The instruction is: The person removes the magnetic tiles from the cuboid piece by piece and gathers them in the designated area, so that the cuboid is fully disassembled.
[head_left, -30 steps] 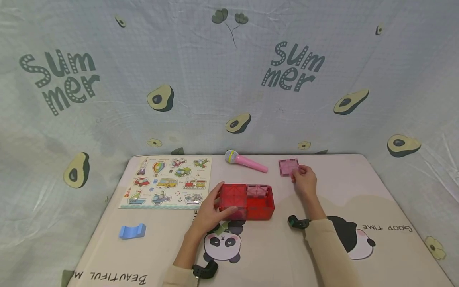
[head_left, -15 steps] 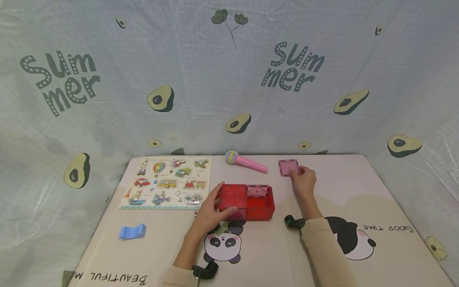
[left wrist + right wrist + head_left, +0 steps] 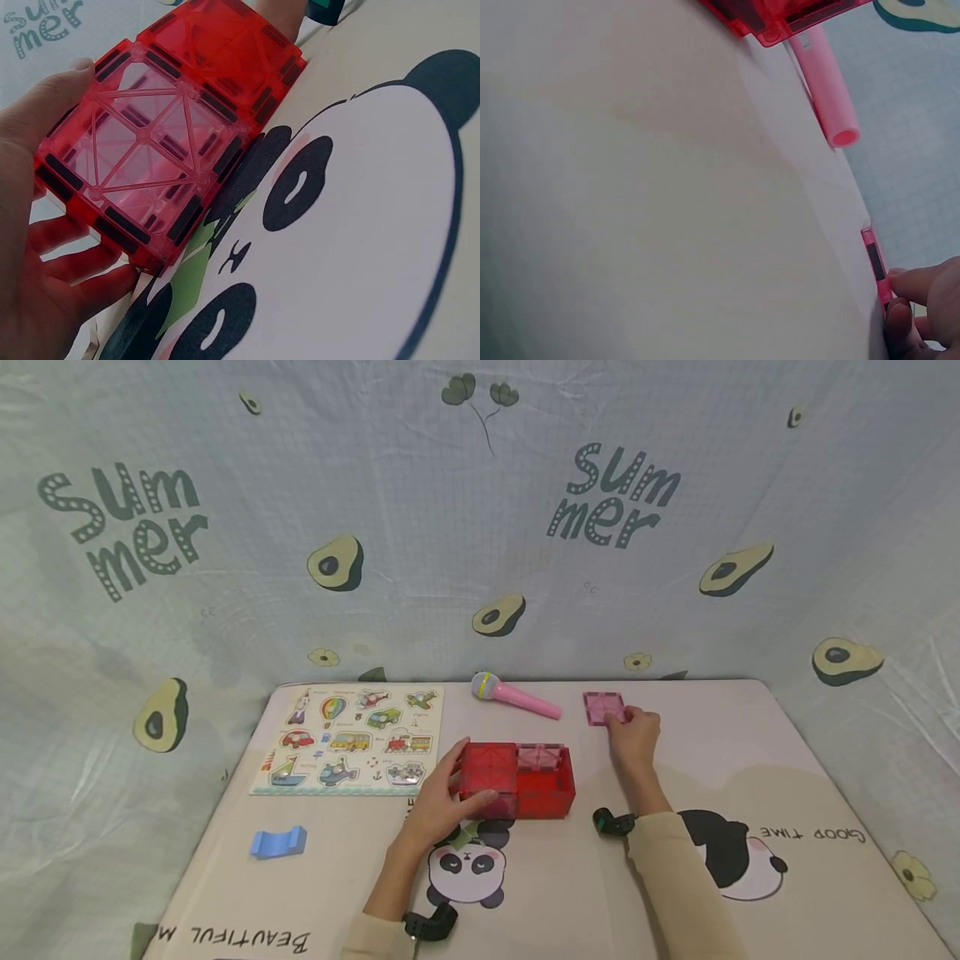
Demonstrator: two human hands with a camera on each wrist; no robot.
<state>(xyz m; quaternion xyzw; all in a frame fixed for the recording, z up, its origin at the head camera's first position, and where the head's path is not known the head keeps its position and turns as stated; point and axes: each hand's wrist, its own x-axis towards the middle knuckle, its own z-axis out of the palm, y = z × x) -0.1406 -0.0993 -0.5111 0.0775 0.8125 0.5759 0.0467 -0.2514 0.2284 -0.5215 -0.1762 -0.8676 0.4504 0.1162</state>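
In the head view my left hand [image 3: 441, 797] holds the left end of a box built from translucent red and pink magnetic tiles [image 3: 546, 802]. Its thumb lies along the near side and its fingers wrap the far left, as the left wrist view also shows around the box [image 3: 142, 135]. The left half of the box is topped by a red tile; the right half is open above, with a pink tile at its back. Farther right, my right hand [image 3: 636, 739] pinches the near right corner of a pink square magnetic tile [image 3: 602, 707], seen edge-on in the right wrist view, the tile [image 3: 875, 259] low over the table.
A pink toy microphone [image 3: 517, 696] lies behind the box. A vehicle picture puzzle board [image 3: 345, 760] occupies the back left of the table [image 3: 570, 893], and a blue curved block [image 3: 278, 842] sits in front of it. Printed fabric [image 3: 420, 485] hangs behind the table.
The right hand and forearm have shifted slightly left, the fingers staying at the pink tile's near right corner. The left hand and box keep their place.
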